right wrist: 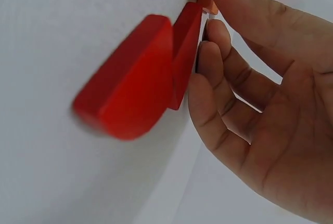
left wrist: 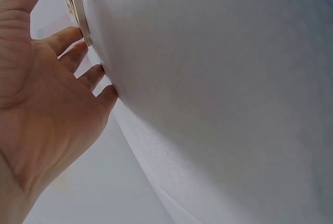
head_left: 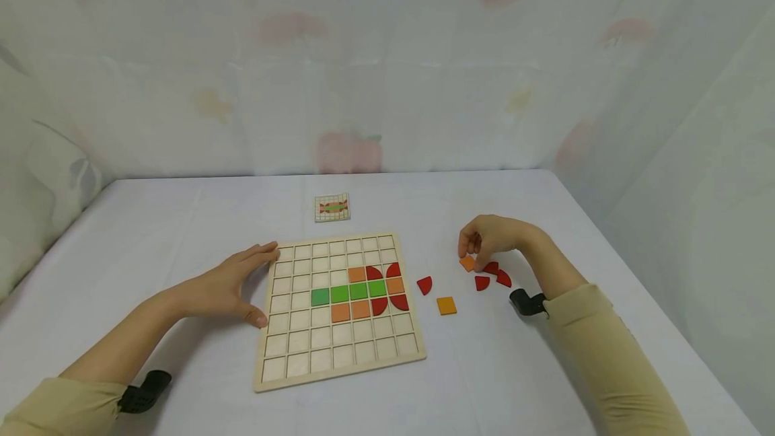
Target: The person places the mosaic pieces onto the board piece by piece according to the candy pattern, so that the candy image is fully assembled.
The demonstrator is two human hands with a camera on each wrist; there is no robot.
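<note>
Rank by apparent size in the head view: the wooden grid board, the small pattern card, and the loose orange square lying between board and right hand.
1. wooden grid board, by far the largest.
2. pattern card, though it lies farther away.
3. loose orange square, smallest.

The pale wooden grid board (head_left: 339,355) looks matt, the painted red pieces (right wrist: 130,86) smooth, the tablecloth (head_left: 181,221) soft white cloth.

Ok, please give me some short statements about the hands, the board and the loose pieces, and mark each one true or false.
1. The left hand rests against the left edge of the wooden grid board. True.
2. The right hand pinches a green square. False: it pinches an orange square.
3. Green squares form one row on the board. True.
4. The pattern card lies on the board. False: it lies on the table behind the board.
</note>
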